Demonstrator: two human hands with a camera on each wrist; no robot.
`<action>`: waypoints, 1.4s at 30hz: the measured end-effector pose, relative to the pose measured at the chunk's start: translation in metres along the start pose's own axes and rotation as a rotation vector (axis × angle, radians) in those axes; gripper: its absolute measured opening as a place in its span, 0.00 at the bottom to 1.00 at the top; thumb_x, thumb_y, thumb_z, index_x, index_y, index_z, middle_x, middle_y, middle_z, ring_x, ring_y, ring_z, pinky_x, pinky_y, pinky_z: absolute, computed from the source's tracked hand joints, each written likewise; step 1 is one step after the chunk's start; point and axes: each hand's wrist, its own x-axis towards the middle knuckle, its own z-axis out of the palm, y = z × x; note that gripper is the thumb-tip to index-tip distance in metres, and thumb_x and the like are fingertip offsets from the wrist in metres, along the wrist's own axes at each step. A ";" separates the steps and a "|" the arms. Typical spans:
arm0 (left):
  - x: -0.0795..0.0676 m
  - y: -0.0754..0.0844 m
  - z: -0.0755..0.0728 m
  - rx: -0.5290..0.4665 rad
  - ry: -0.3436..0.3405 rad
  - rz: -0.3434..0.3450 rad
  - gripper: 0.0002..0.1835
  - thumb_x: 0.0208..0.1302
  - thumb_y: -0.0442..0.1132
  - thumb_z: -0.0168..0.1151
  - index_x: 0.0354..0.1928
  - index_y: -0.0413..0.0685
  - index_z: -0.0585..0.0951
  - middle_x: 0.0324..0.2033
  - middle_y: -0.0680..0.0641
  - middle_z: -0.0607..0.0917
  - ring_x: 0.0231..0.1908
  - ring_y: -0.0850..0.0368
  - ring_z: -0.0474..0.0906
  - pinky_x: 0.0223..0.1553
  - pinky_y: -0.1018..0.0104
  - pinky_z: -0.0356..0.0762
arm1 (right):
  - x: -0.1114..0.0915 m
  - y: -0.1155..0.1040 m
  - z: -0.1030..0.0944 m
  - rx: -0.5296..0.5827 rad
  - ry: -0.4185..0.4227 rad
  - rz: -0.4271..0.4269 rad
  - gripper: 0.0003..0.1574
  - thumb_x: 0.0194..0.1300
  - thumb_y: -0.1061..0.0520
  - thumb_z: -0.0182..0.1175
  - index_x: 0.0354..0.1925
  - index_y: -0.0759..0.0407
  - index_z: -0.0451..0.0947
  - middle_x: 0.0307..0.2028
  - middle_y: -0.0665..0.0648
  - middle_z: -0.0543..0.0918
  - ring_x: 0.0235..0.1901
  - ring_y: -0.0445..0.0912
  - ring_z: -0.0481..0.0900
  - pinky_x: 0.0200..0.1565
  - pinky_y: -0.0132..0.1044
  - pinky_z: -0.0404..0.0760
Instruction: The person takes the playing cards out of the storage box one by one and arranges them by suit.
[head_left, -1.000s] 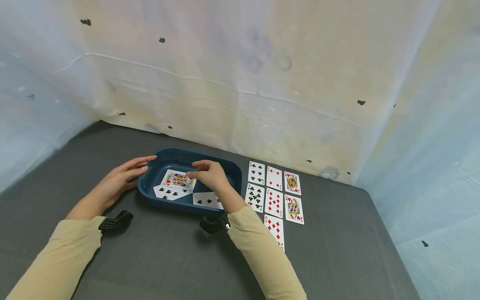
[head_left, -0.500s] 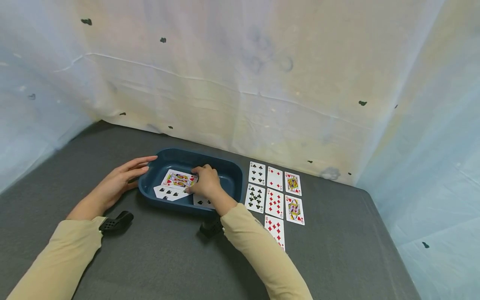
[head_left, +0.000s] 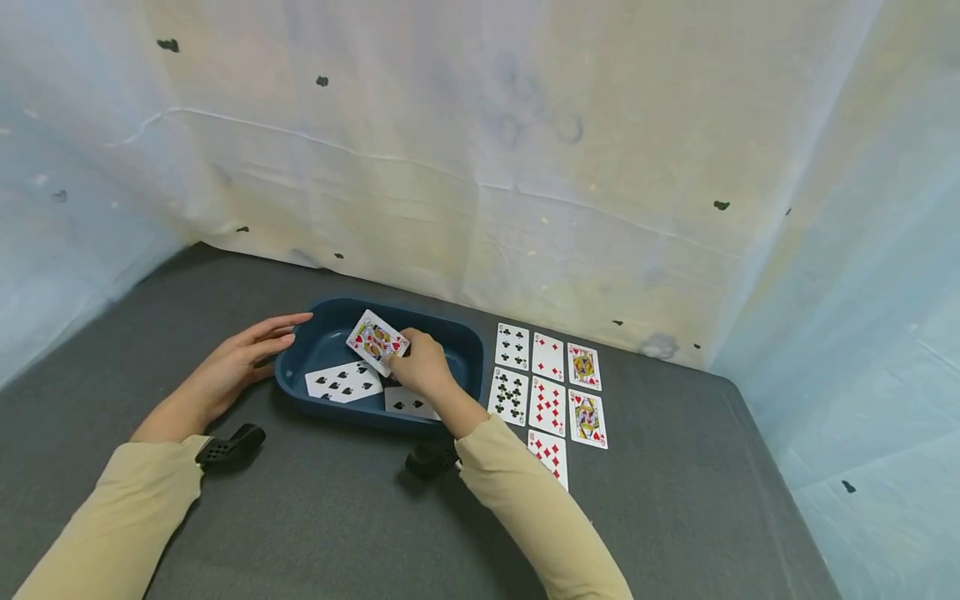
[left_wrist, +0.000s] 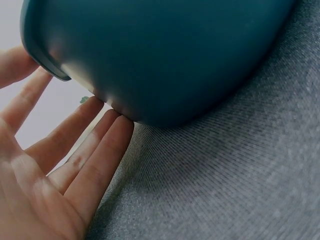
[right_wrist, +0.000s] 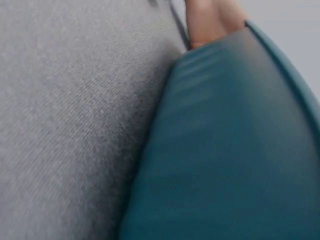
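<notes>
My right hand (head_left: 424,365) pinches the corner of a playing card, a face card of hearts (head_left: 371,337), raised and tilted over the blue tray (head_left: 468,340). Two spade cards lie face up in the tray: one to the left (head_left: 341,382) and another (head_left: 408,403) partly under my right hand and wrist. At the tray's left end rests my left hand (head_left: 236,364), its fingers extended. In the left wrist view those fingers (left_wrist: 95,167) touch the outer wall of the tray (left_wrist: 165,60). The right wrist view shows mostly the tray's side (right_wrist: 200,160), and the card is hidden there.
Right of the tray, several face-up cards lie in columns on the dark grey table (head_left: 675,483): clubs (head_left: 510,396), diamonds (head_left: 548,404) and heart face cards (head_left: 588,418). My right forearm crosses over the lower diamond card (head_left: 550,454). A pale cloth (head_left: 480,167) hangs behind.
My right hand reached down to the face card, took hold of it and lifted it off the tray floor, turning it. More of the left spade card now shows. My left hand stays put.
</notes>
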 end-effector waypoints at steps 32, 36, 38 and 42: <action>0.004 -0.002 -0.002 0.020 -0.003 0.002 0.32 0.71 0.58 0.49 0.73 0.61 0.58 0.75 0.42 0.42 0.72 0.38 0.37 0.63 0.25 0.43 | -0.097 0.098 -0.095 0.440 0.251 -0.039 0.32 0.57 0.63 0.67 0.61 0.51 0.74 0.49 0.60 0.74 0.40 0.45 0.77 0.37 0.30 0.77; 0.005 -0.003 -0.002 0.021 0.000 0.001 0.33 0.70 0.58 0.49 0.73 0.61 0.58 0.75 0.42 0.42 0.71 0.38 0.37 0.63 0.25 0.44 | -0.113 0.119 -0.104 0.412 0.290 0.005 0.30 0.57 0.63 0.68 0.59 0.54 0.75 0.47 0.60 0.75 0.36 0.41 0.75 0.34 0.29 0.76; 0.005 -0.004 -0.002 0.024 0.002 0.001 0.33 0.70 0.58 0.49 0.73 0.61 0.58 0.75 0.42 0.42 0.72 0.38 0.37 0.63 0.25 0.44 | -0.119 0.127 -0.107 0.420 0.301 0.015 0.30 0.57 0.65 0.67 0.59 0.57 0.75 0.45 0.62 0.77 0.35 0.39 0.77 0.34 0.28 0.78; 0.005 -0.005 -0.003 0.029 -0.003 0.012 0.32 0.71 0.58 0.49 0.73 0.61 0.58 0.75 0.42 0.42 0.71 0.39 0.37 0.63 0.25 0.45 | -0.133 0.140 -0.113 0.438 0.313 0.038 0.30 0.58 0.66 0.66 0.59 0.60 0.74 0.44 0.65 0.80 0.35 0.37 0.80 0.36 0.29 0.81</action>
